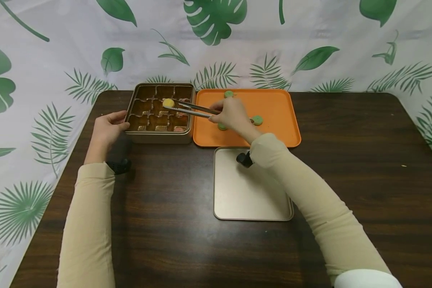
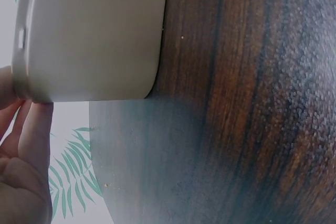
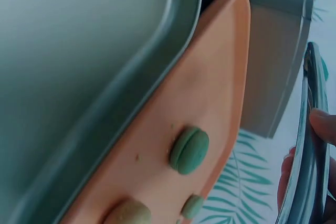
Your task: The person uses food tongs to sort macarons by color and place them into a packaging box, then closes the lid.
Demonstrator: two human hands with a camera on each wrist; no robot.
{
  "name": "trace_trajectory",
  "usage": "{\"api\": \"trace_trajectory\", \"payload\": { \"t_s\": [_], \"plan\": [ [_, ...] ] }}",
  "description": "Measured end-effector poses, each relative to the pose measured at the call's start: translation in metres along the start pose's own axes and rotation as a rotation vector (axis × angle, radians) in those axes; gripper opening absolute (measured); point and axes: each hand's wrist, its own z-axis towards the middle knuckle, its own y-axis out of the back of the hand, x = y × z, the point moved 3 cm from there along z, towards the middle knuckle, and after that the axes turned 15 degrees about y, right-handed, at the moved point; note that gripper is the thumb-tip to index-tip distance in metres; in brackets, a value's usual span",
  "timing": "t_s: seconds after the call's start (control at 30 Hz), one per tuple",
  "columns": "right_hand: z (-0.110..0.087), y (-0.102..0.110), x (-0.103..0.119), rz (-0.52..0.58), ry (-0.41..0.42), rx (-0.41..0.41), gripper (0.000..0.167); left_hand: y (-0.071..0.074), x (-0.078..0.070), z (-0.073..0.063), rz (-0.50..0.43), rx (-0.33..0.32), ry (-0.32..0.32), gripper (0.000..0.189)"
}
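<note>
My right hand (image 1: 234,116) grips metal tongs (image 1: 198,109), also seen in the right wrist view. Between the tong tips is a yellow macaron (image 1: 168,103), over the middle of a metal tin box (image 1: 158,138). A brown divided insert lines the box, with small compartments; a few on the right hold pinkish pieces (image 1: 179,129). At the box's left side, the fingers and thumb of my left hand (image 1: 108,129) hold the rim near the front corner. Green macarons (image 3: 190,150) lie on the orange tray (image 1: 277,136), partly hidden beneath my right hand.
A shallow metal lid (image 1: 252,200) lies on the dark wood table (image 1: 165,224) in front of the orange tray, under my right forearm. One tan macaron (image 3: 128,214) is also on the tray. Behind the table hangs a leaf-patterned cloth (image 1: 147,36).
</note>
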Motion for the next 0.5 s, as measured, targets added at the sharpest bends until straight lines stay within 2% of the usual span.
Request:
{"api": "trace_trajectory", "payload": {
  "t_s": [0.5],
  "plan": [
    [0.002,-0.012,0.003,0.017,-0.046,0.027,0.04,-0.001,-0.001,-0.002,0.002,-0.004,0.004,0.05]
  ]
}}
